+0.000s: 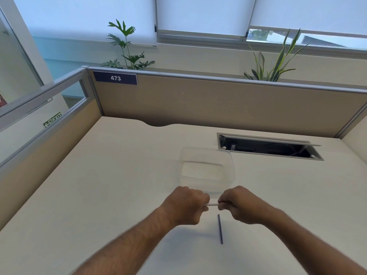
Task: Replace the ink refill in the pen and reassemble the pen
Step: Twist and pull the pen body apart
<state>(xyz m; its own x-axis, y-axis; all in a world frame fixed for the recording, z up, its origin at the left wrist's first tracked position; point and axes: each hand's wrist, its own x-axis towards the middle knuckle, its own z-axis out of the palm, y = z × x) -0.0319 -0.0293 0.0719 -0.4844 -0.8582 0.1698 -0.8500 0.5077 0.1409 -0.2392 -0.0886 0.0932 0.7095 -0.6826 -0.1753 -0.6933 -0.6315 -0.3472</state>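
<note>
Left hand (185, 205) and right hand (241, 205) both closed on white pen (213, 204), held between them above desk (99, 195). Dark refill (220, 228) lies on desk just below right hand, not touching.

Tub (206, 153) blocks ahead; desk (99, 185) L/R open.

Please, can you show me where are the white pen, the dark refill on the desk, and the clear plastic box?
white pen (213, 204): head view, the short white stretch visible between the two fists.
dark refill (220, 228): head view, middle of the thin rod.
clear plastic box (206, 150): head view, its far rim.
</note>
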